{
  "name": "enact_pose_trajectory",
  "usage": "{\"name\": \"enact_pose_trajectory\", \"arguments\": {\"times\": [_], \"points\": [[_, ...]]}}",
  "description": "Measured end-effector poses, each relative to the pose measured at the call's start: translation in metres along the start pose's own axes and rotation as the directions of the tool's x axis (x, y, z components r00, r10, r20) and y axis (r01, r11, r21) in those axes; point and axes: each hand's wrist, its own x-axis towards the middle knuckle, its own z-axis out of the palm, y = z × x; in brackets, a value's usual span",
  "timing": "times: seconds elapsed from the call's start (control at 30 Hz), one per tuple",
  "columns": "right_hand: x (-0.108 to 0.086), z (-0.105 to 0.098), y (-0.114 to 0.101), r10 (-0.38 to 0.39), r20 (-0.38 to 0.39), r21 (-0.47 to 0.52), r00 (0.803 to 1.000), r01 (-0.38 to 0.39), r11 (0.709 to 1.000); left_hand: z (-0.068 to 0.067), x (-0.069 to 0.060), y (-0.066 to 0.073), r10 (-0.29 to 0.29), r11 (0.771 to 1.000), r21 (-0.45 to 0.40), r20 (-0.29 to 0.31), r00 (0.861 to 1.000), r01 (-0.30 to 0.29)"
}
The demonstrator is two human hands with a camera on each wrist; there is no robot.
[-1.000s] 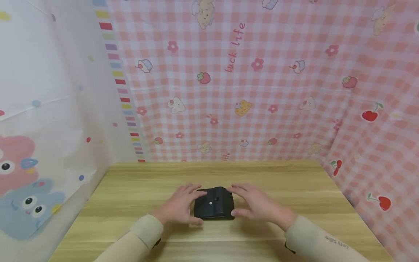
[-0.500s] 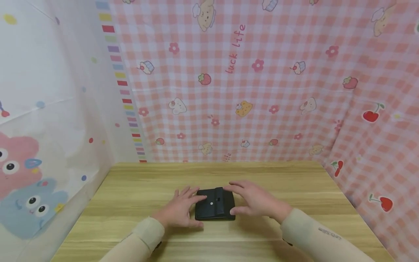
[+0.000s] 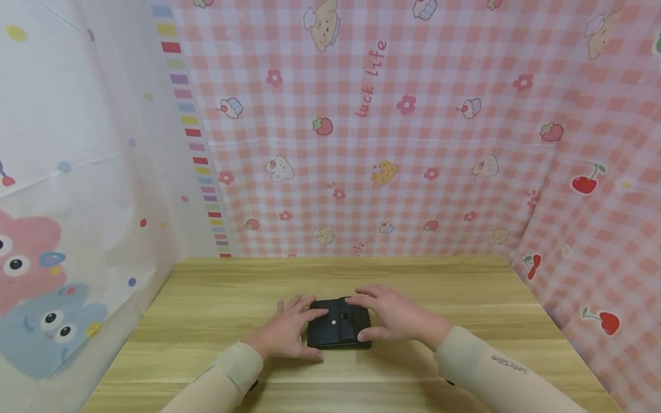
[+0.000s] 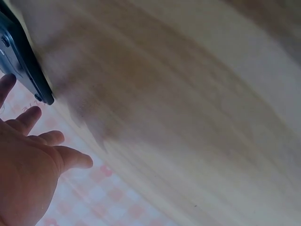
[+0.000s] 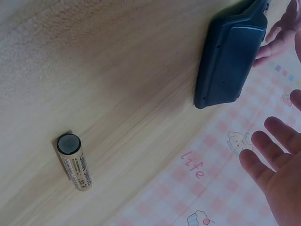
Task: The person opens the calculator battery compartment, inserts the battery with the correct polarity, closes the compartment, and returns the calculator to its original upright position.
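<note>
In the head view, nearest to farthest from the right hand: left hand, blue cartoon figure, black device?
1. Black device: just left of the right hand, by its fingertips.
2. Left hand: at the device's left side.
3. Blue cartoon figure: far left.

Across my head view's upper middle and right I see pink checked cloth (image 3: 351,149); down the left, white cloth (image 3: 67,126) with cartoon figures (image 3: 51,332); at bottom centre, a wood-grain tabletop (image 3: 206,281).

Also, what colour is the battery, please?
The battery is gold, with a dark end; clearest in right wrist view.
</note>
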Motion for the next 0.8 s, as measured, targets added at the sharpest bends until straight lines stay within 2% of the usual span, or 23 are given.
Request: {"name": "enact_pose_trajectory", "arguments": {"times": [0.23,0.63,0.8], "points": [[0.004,0.004,0.002,0.002,0.023,0.003,1.000,-0.002,1.000,0.001,0.001,-0.001,-0.023,1.000,-0.001,0.017,1.000,0.023],[0.015,0.015,0.001,-0.018,0.090,-0.016,0.996,0.019,1.000,0.003,0.001,-0.004,-0.037,0.998,-0.052,0.040,0.998,0.040],[0.019,0.020,0.002,-0.002,0.110,-0.010,0.994,0.003,1.000,0.003,0.000,-0.005,-0.036,0.997,-0.061,0.038,0.999,0.038]]}}
